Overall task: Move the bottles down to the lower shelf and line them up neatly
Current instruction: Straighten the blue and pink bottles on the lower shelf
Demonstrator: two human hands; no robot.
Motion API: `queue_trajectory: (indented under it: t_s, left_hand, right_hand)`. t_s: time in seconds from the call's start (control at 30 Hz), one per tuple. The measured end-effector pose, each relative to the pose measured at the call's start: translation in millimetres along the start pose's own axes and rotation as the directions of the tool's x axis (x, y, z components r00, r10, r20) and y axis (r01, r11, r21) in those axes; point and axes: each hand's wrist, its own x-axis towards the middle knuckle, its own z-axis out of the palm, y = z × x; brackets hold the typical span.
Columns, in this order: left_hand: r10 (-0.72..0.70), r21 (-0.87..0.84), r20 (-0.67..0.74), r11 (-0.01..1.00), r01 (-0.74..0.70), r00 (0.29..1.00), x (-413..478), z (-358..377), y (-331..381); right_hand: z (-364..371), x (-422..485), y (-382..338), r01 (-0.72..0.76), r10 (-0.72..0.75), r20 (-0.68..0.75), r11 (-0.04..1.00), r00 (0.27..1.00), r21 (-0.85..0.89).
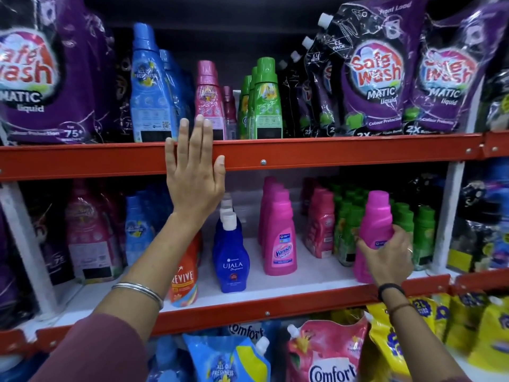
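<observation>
My right hand point(388, 255) grips a plain pink bottle point(375, 224) upright at the front right of the lower shelf point(264, 295), in front of several green-capped bottles. A row of pink Vanish bottles point(279, 238) stands to its left. My left hand point(192, 172) is raised flat with fingers apart over the red edge of the upper shelf point(330, 154), holding nothing. Just behind its fingertips on that upper shelf stand a pink bottle point(210, 103), blue bottles point(150, 86) and green bottles point(265, 100).
Blue Ujala bottles point(231, 255) and an orange Revive bottle point(184, 279) stand mid-shelf below. Big purple Safe Wash pouches point(380, 75) flank the upper shelf. Comfort pouches point(327, 354) fill the bottom level. White shelf floor shows between the Vanish row and the held bottle.
</observation>
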Motion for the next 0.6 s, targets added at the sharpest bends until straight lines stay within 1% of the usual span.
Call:
queue_trajectory:
  t_s: [0.13,0.2,0.3,0.4,0.47,0.6]
  left_hand:
    - [-0.002,-0.004,-0.005,1.0,0.002,1.0,-0.5,1.4,-0.7]
    - [0.002,-0.002,-0.008,1.0,-0.002,1.0,-0.9,1.8,-0.8]
    - [0.011,0.001,-0.005,1.0,-0.011,1.0,-0.9,1.2,-2.0]
    - [0.027,0.002,-0.004,1.0,-0.027,1.0,-0.8,-0.1,-3.7]
    - [0.045,0.004,-0.007,0.999,-0.045,0.999,-0.8,-0.5,-5.4]
    - [0.06,0.002,-0.011,0.998,-0.06,0.998,-0.8,0.2,-6.9]
  right_hand:
    - [-3.7,-16.0,-24.1,0.051,-0.049,-0.031,0.997,0.998,0.06]
    - [-2.3,-24.1,-44.6,0.077,-0.075,-0.021,0.992,0.997,0.102]
    - [4.9,-39.4,-75.9,0.085,-0.092,0.042,0.984,0.995,0.154]
    - [17.5,-59.5,-95.8,0.087,-0.115,0.136,0.977,0.984,0.196]
    - [26.3,-72.9,-101.8,0.089,-0.123,0.174,0.977,0.977,0.192]
    - [39.2,-92.2,-105.4,0.111,-0.137,0.194,0.984,0.971,0.143]
